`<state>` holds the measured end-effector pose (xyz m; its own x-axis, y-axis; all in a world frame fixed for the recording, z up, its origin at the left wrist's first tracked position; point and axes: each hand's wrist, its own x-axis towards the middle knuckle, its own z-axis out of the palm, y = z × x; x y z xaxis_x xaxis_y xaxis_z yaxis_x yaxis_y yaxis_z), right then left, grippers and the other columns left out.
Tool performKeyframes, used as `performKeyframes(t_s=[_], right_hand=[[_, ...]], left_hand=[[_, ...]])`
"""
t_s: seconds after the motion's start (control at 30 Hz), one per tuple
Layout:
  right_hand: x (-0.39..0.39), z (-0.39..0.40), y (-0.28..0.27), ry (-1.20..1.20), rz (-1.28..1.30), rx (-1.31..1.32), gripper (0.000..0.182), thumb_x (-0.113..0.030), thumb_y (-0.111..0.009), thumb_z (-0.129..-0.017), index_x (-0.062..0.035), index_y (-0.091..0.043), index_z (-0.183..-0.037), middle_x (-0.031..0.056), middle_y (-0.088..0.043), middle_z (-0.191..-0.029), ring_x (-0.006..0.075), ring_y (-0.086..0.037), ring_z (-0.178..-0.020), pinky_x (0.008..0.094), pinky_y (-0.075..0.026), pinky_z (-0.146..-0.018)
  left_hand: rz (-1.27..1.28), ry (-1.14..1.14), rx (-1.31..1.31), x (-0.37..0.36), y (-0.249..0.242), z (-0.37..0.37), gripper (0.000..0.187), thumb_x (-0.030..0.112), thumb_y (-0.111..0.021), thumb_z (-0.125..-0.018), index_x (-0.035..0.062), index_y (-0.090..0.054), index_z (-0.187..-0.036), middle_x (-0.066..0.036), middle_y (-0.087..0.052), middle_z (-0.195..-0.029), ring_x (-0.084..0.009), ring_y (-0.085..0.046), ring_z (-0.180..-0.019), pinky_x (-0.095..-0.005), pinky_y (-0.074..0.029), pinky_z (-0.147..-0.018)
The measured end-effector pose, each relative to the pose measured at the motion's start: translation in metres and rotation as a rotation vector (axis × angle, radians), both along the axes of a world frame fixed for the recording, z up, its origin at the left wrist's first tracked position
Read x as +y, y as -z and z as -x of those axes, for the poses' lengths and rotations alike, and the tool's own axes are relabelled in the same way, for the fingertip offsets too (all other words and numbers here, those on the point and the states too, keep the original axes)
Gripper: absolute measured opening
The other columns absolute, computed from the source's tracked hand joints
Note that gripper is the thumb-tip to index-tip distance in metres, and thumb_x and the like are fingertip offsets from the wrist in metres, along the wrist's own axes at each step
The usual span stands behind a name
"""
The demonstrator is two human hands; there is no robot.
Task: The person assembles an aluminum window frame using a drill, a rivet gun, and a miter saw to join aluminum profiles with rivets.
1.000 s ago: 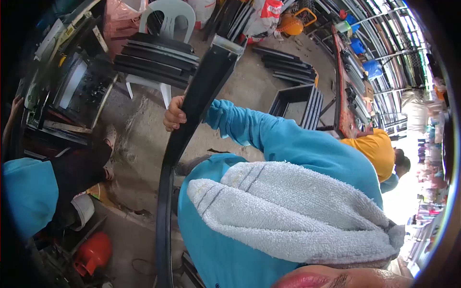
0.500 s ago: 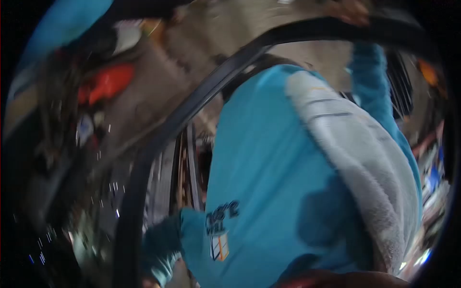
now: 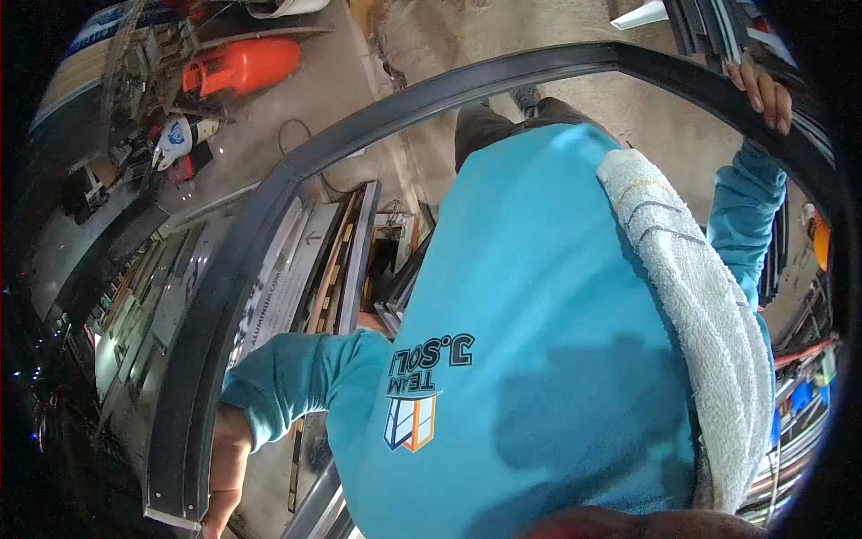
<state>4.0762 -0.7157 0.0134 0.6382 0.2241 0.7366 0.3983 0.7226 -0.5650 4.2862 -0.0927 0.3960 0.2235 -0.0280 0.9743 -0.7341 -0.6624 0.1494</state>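
Observation:
A long dark frame (image 3: pixel 449 94), made of a black metal-like profile, arches in front of my body from lower left to far right. It looks bent or jointed near the top. My right hand (image 3: pixel 763 94) wraps its fingers over the frame's right side. At lower left my left hand (image 3: pixel 230 454) grips the frame close to its cut end; part of that hand is hidden behind the profile. My turquoise sweatshirt (image 3: pixel 539 296) fills the middle, with a grey-white towel (image 3: pixel 696 296) hanging over my right shoulder.
An orange gas cylinder (image 3: pixel 256 65) lies on the concrete floor (image 3: pixel 503 117) at upper left, near a white-and-blue bag (image 3: pixel 175 139). Long profiles (image 3: pixel 359 260) are stacked to my left. More dark profiles (image 3: pixel 705 31) stand at upper right, and assorted stock lines the right edge.
The frame and my right hand have shifted right and down in view. My left hand has come up into sight at the frame's end. The earlier picture is blurred.

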Motion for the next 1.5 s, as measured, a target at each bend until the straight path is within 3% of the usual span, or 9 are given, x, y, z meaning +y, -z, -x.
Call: performKeyframes(t_s=[0.23, 0.4, 0.93, 1.0, 1.03, 1.23, 1.27, 1.4, 1.5], right_hand=[[-0.002, -0.004, -0.01, 0.001, 0.012, -0.001, 0.015, -0.039, -0.057, -0.095, -0.0306, -0.067, -0.086, -0.0134, -0.058, -0.088, 0.0063, -0.048, -0.101, 0.0282, -0.027, -0.095], [-0.001, -0.01, -0.015, 0.014, 0.077, 0.064, 0.018, -0.041, -0.057, -0.095, -0.0301, -0.069, -0.103, -0.0119, -0.064, -0.104, 0.0079, -0.048, -0.113, 0.0277, -0.027, -0.1], [0.025, -0.027, -0.004, 0.2, -0.039, 0.269, 0.024, -0.046, -0.055, -0.093, -0.0241, -0.065, -0.091, -0.0084, -0.058, -0.087, 0.0109, -0.046, -0.099, 0.0338, -0.027, -0.097], [0.033, -0.015, -0.025, 0.273, -0.093, 0.273, 0.026, -0.048, -0.056, -0.092, -0.0231, -0.065, -0.092, -0.0074, -0.057, -0.087, 0.0118, -0.046, -0.1, 0.0357, -0.026, -0.099], [0.041, -0.012, -0.033, 0.498, -0.012, 0.354, 0.026, -0.039, -0.061, -0.091, -0.0136, -0.067, -0.095, -0.0025, -0.061, -0.087, 0.0121, -0.053, -0.093, 0.0379, -0.039, -0.092], [0.117, -0.042, -0.014, 1.124, 0.258, 0.417, 0.054, -0.054, -0.058, -0.084, -0.0002, -0.063, -0.075, 0.0153, -0.064, -0.081, 0.0306, -0.063, -0.079, 0.0438, -0.051, -0.075], [0.125, -0.04, 0.0, 1.117, 0.286, 0.828, 0.047, -0.048, -0.062, -0.084, -0.0012, -0.063, -0.077, 0.0145, -0.065, -0.081, 0.0293, -0.064, -0.081, 0.0413, -0.051, -0.076], [0.186, -0.072, 0.054, 0.878, -0.781, 1.173, 0.03, -0.034, -0.064, -0.084, -0.0033, -0.064, -0.085, 0.0104, -0.066, -0.083, 0.0302, -0.065, -0.083, 0.0413, -0.053, -0.079], [0.223, -0.103, 0.086, 1.065, -0.889, 1.273, 0.027, -0.032, -0.059, -0.085, -0.0061, -0.067, -0.084, 0.0097, -0.068, -0.085, 0.0264, -0.066, -0.084, 0.0402, -0.053, -0.08]], left_hand=[[0.018, 0.03, -0.001, -0.003, -0.002, -0.001, 0.045, 0.044, -0.057, -0.091, 0.0007, -0.049, -0.101, -0.015, -0.054, -0.093, -0.0258, -0.057, -0.085, -0.0387, -0.047, -0.076], [0.039, 0.043, -0.018, 0.001, 0.0, -0.002, 0.044, 0.044, -0.058, -0.091, 0.001, -0.049, -0.098, -0.014, -0.054, -0.09, -0.0251, -0.057, -0.084, -0.0379, -0.048, -0.074], [0.156, 0.137, -0.024, 0.013, 0.025, -0.047, 0.042, 0.042, -0.061, -0.089, 0.002, -0.049, -0.091, -0.012, -0.053, -0.083, -0.0228, -0.057, -0.077, -0.0354, -0.048, -0.068], [0.188, 0.164, -0.037, 0.001, 0.018, -0.046, 0.041, 0.042, -0.061, -0.089, 0.0022, -0.049, -0.09, -0.012, -0.053, -0.082, -0.0225, -0.056, -0.076, -0.0351, -0.048, -0.067], [0.188, 0.175, -0.017, 0.004, 0.022, -0.055, 0.041, 0.041, -0.062, -0.089, 0.0022, -0.049, -0.089, -0.012, -0.053, -0.081, -0.0223, -0.056, -0.076, -0.035, -0.048, -0.067], [0.26, 0.393, 0.184, 0.018, 0.063, -0.124, 0.041, 0.041, -0.063, -0.088, 0.0026, -0.049, -0.087, -0.011, -0.052, -0.078, -0.0215, -0.056, -0.074, -0.034, -0.048, -0.065], [0.209, 0.462, 0.239, 0.02, 0.065, -0.134, 0.041, 0.041, -0.063, -0.088, 0.0027, -0.049, -0.086, -0.011, -0.052, -0.078, -0.0214, -0.056, -0.073, -0.0339, -0.048, -0.065], [-0.02, 0.721, 0.317, 0.045, 0.071, -0.176, 0.035, 0.035, -0.061, -0.09, 0.003, -0.049, -0.086, -0.01, -0.051, -0.078, -0.0193, -0.053, -0.07, -0.0312, -0.043, -0.059], [-0.105, 0.827, 0.334, 0.037, 0.075, -0.206, 0.036, 0.036, -0.06, -0.092, 0.004, -0.046, -0.081, -0.011, -0.052, -0.077, -0.0195, -0.05, -0.067, -0.0309, -0.043, -0.062]])
